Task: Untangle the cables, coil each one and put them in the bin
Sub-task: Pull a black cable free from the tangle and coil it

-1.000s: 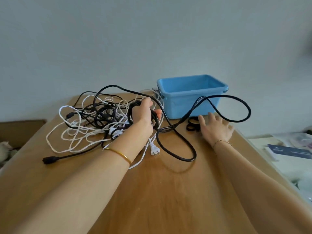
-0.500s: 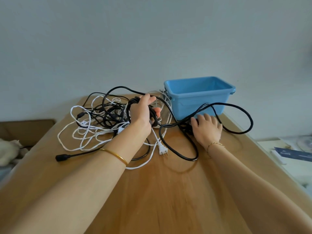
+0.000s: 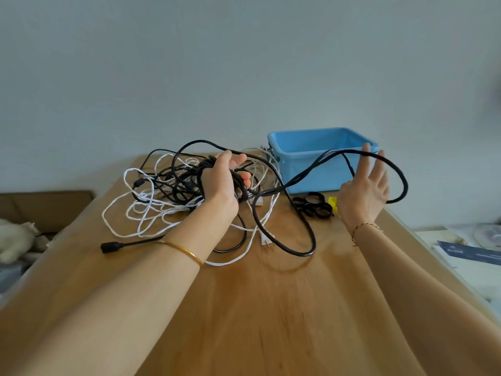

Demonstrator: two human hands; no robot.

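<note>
Cables (image 3: 168, 191), black and white, lie tangled on the wooden table (image 3: 271, 308). Nearest to me are 1 black connector (image 3: 108, 247) at the left and 1 white plug (image 3: 267, 240) in the middle. My left hand (image 3: 221, 183) is closed around a bundle of black cable (image 3: 241, 189) inside the tangle. My right hand (image 3: 363, 189) is held up with straight, spread fingers, and a loop of thick black cable (image 3: 298, 252) crosses its fingertips. Further away, black strap rings (image 3: 311, 204) lie just in front of the blue bin (image 3: 311, 172).
</note>
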